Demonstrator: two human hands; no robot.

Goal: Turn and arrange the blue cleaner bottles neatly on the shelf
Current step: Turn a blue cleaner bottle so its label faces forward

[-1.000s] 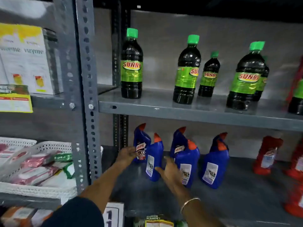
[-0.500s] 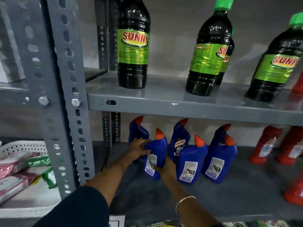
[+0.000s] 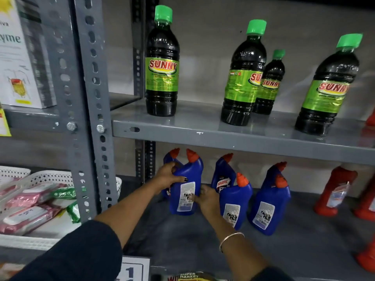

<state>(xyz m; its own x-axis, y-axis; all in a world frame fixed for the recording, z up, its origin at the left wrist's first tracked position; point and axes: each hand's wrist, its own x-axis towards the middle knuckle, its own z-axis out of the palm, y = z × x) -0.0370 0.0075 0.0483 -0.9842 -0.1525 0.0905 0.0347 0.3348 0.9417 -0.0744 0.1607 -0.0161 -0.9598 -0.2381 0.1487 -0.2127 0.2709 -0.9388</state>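
Several blue cleaner bottles with orange caps stand on the lower grey shelf (image 3: 304,250). Both hands grip the front left blue bottle (image 3: 185,177), whose back label faces me: my left hand (image 3: 168,176) wraps its upper left side and my right hand (image 3: 206,199) presses its lower right side. Another blue bottle (image 3: 168,159) is mostly hidden behind it. To the right, a back bottle (image 3: 223,175) shows its Harpic front label. Two more, a middle one (image 3: 235,205) and a right one (image 3: 269,203), show back labels, with a further cap behind the right one.
Red bottles (image 3: 334,191) stand at the shelf's right end. The upper shelf (image 3: 223,136) just above carries dark Sunny bottles (image 3: 162,63) with green caps. A perforated upright (image 3: 89,118) borders the left side. Beyond it sits a white basket (image 3: 40,177) of pink packets.
My view moved closer. My left hand shifted from the back left bottle onto the front left bottle, and my right hand closed on its right side.
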